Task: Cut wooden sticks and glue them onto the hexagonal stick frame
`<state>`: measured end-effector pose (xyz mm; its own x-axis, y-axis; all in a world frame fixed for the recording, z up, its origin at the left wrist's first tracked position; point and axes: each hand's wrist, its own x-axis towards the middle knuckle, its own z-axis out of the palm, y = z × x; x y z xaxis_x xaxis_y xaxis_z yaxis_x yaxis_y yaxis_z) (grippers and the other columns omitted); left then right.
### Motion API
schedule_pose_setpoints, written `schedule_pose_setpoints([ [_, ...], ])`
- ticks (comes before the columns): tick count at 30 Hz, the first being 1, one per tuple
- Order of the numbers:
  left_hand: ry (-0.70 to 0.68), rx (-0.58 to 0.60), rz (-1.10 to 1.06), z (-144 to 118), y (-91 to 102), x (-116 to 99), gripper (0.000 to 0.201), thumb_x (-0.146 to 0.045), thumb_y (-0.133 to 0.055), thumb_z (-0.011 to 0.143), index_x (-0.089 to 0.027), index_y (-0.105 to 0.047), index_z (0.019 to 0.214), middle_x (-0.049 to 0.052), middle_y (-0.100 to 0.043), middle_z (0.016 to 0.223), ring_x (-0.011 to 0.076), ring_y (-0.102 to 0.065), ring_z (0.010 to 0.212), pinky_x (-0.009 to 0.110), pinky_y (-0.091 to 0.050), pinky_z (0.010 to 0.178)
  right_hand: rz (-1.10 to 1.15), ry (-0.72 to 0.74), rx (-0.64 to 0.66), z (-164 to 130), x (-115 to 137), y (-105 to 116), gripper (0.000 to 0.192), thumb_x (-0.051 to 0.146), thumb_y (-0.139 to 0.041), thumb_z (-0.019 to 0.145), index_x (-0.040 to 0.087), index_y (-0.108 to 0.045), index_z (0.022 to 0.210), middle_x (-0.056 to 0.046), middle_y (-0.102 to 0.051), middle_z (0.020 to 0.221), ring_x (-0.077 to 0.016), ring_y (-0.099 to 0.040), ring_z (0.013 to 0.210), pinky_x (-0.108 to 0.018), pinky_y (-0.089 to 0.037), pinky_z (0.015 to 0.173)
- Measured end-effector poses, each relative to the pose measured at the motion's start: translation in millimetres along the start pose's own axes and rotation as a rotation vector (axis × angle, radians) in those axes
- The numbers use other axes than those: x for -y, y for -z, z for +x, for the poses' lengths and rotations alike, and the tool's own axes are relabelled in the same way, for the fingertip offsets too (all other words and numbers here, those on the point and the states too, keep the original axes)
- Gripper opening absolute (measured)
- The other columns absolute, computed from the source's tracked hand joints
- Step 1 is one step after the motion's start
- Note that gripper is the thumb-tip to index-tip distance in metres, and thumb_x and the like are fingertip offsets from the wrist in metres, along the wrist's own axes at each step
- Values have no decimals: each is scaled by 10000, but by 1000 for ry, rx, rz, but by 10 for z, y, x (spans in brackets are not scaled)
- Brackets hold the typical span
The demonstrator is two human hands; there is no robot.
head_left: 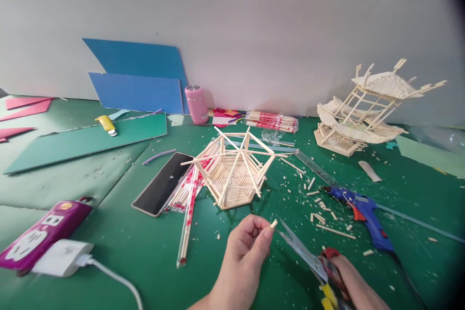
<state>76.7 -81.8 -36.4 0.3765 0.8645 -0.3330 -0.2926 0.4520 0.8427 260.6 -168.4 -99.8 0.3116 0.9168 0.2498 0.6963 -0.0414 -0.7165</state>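
Note:
My left hand (244, 256) pinches a short piece of wooden stick (273, 224) between thumb and fingertips. Close to its right, my right hand (350, 278) is closed on the handles of a pair of scissors (303, 252). The blades point up and left toward the stick piece; whether they touch it I cannot tell. Behind both hands stands an eight-sided frame of wooden sticks (236, 181), with a planked floor and rods meeting above it. Small offcuts (319, 218) lie scattered on the green table to its right.
A blue glue gun (366, 218) lies at right, its cord running forward. Behind it stands a stick pagoda model (374, 111). Bagged sticks (191, 203) and a phone (160, 186) lie left of the frame. A pink can (196, 105) stands behind. A purple case (47, 232) and white charger (63, 257) sit front left.

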Motion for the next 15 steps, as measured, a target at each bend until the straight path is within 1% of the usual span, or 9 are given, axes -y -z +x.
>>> schedule_pose_setpoints([
  [3,-64,9,128,0,13,1,305,-447,-638,745,-158,-547,711,-53,-404,579,95,-295,543,227,-225,495,28,-56,25,25,-5,-113,313,82,-422,798,218,-540,542,36,-554,428,-150,-595,417,-221,-500,419],
  [6,-97,54,182,4,25,1,307,-456,-613,761,-157,-548,730,-34,-443,618,106,-327,565,227,-260,520,54,-88,39,26,-14,-161,358,65,-393,801,217,-525,505,34,-542,418,-141,-588,399,-212,-493,409],
  [11,-126,123,200,-7,44,16,312,-465,-587,777,-157,-543,752,-10,-467,663,122,-376,605,235,-303,566,91,-102,73,27,54,-141,263,131,-465,791,219,-570,565,11,-592,505,-160,-619,480,-233,-514,462],
  [15,-154,153,208,-1,55,39,328,-480,-568,786,-158,-528,742,-12,-442,658,122,-370,609,236,-303,569,117,-114,114,31,133,-106,226,157,-492,793,219,-582,596,0,-619,524,-170,-631,506,-244,-525,508],
])
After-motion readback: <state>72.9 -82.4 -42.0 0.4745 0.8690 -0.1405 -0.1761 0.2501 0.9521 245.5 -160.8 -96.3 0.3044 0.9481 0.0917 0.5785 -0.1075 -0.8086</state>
